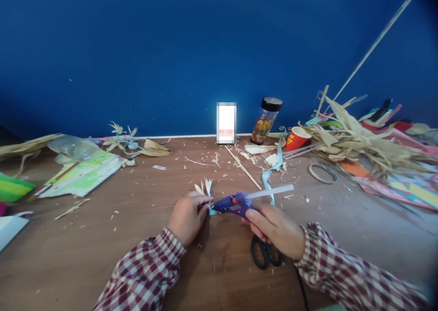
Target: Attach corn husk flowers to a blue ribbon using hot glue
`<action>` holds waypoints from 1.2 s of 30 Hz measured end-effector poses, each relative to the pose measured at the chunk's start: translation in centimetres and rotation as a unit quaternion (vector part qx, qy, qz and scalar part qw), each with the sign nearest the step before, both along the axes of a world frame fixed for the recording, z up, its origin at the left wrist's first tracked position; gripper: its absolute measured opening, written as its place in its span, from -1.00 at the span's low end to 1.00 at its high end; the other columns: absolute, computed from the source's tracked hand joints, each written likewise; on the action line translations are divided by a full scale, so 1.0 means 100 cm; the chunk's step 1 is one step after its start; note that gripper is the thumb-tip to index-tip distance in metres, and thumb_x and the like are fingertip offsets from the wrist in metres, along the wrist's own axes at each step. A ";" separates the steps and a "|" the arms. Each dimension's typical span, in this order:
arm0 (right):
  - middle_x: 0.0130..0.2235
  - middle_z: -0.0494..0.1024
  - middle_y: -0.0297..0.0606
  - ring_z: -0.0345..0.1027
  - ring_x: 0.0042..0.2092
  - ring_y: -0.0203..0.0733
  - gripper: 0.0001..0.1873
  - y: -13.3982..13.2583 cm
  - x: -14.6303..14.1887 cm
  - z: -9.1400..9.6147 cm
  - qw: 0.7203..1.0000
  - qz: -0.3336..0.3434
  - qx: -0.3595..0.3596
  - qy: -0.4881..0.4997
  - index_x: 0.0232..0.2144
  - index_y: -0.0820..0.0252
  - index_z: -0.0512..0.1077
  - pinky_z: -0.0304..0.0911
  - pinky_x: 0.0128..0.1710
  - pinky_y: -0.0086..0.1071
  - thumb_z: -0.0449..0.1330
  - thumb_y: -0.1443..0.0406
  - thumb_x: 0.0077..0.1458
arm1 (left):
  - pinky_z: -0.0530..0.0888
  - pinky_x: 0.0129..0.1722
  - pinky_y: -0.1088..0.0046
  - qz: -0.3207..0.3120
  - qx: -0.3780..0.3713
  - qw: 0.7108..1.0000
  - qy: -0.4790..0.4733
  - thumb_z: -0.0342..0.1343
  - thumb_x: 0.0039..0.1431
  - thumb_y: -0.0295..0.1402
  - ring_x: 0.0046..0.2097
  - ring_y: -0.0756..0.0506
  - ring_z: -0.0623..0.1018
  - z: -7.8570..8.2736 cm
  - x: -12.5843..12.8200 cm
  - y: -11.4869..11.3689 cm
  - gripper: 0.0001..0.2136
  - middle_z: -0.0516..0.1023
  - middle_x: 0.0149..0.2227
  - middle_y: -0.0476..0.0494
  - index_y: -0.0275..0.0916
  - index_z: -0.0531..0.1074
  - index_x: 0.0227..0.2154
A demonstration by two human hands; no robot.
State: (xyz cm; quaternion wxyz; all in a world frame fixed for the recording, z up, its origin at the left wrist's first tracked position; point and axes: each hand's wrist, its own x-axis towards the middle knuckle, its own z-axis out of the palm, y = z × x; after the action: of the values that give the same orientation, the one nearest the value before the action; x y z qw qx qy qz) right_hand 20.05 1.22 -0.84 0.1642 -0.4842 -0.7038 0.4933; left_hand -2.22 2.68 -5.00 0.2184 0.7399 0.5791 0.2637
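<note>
My right hand [273,226] is wrapped round a purple hot glue gun [234,204], with a clear glue stick [272,192] jutting out of its back end. The gun's nozzle points left and meets the fingertips of my left hand [190,214]. Those fingers pinch a small corn-husk flower [207,186] with pale petals and a bit of light blue ribbon [212,210] at its base. Whether the nozzle touches the ribbon I cannot tell. Black-handled scissors [260,252] lie under my right hand, their blades hidden.
Dried corn husks [345,135] are heaped at the right, near a red paper cup [298,138]. A black-lidded jar [267,120] and a lit phone [226,123] stand by the blue wall. Blue ribbon [268,178] and a tape roll [322,173] lie nearer. A painted sheet [82,173] lies left.
</note>
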 end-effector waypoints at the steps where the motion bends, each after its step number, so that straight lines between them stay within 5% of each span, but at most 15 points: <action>1: -0.63 0.26 -0.41 0.13 -0.60 -0.39 -0.60 0.001 -0.001 0.000 1.000 0.007 0.005 -0.005 -0.42 0.24 0.29 0.06 -0.60 -0.52 -0.17 0.09 0.17 | 0.39 -0.24 0.43 0.000 0.001 1.000 -0.002 -0.01 0.03 -0.45 -0.26 -0.07 0.49 0.000 0.000 0.000 -0.78 0.54 -0.30 -0.09 -0.16 0.51 -0.30; 36: -0.65 0.27 -0.42 0.16 -0.60 -0.38 -0.61 -0.001 0.003 0.008 0.999 0.019 0.027 -0.035 -0.44 0.24 0.31 0.10 -0.54 -0.50 -0.16 0.11 0.16 | 0.39 -0.22 0.42 0.005 0.009 1.000 0.002 0.00 0.02 -0.45 -0.25 -0.07 0.49 -0.001 0.000 0.001 -0.78 0.55 -0.30 -0.09 -0.18 0.51 -0.31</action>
State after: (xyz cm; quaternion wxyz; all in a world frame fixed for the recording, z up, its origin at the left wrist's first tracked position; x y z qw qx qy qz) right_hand 20.34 1.12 -0.08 0.1432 -0.4828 -0.7311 0.4604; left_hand -2.22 2.78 -5.15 0.2092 0.7398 0.5805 0.2684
